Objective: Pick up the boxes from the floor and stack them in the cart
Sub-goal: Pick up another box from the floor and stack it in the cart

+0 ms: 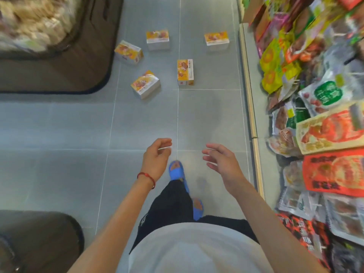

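Observation:
Several yellow-and-white boxes lie scattered on the grey tiled floor ahead. The nearest are one tilted box on the left and one upright box in the middle. Farther off lie a tilted box, a box behind it and a box at the right. My left hand and my right hand hang in front of me, both holding nothing, fingers loosely curled and apart, well short of the boxes. No cart is in view.
A shelf of packaged snacks runs along the right, with its base rail at floor level. Dark brown display stands sit at upper left and lower left. My feet in blue sandals stand on the aisle floor.

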`<move>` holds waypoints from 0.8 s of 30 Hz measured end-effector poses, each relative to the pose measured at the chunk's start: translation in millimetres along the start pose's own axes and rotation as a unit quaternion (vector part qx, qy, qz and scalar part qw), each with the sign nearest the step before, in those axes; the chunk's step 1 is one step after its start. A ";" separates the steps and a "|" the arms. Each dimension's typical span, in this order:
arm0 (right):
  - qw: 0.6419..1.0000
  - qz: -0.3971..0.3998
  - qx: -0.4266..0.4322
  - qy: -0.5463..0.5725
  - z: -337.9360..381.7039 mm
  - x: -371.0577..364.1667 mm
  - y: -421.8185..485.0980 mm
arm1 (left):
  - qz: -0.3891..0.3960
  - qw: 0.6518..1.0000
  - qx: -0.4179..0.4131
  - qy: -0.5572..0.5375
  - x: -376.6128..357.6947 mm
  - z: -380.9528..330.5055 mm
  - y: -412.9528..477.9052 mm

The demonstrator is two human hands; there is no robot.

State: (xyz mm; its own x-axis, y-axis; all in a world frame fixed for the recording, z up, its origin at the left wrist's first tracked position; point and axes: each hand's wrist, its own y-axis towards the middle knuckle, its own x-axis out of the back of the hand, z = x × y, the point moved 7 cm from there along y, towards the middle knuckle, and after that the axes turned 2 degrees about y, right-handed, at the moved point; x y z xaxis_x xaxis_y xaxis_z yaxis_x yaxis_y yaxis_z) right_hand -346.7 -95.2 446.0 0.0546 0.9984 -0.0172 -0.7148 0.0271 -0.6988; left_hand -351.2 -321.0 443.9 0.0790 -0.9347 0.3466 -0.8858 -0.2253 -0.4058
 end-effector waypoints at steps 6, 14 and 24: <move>0.999 -0.030 0.004 0.015 96.1 -20.9 116.2 | 0.009 1.000 0.017 0.004 0.5 -40.7 148.0; 0.992 -0.093 -0.024 0.085 205.3 -63.5 238.2 | 0.029 0.999 0.032 0.031 20.6 -110.0 320.0; 0.987 -0.083 -0.073 0.120 305.2 -98.0 407.0 | 0.077 0.991 0.069 0.086 4.3 -177.4 528.8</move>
State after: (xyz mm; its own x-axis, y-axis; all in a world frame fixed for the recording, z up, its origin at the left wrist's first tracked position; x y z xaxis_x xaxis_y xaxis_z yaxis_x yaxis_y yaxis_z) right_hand -855.8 -166.7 381.5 0.3385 0.9396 -0.0511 -0.5759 0.1639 -0.8009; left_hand -900.4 -395.4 380.8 -0.1427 -0.9030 0.4053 -0.8087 -0.1297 -0.5737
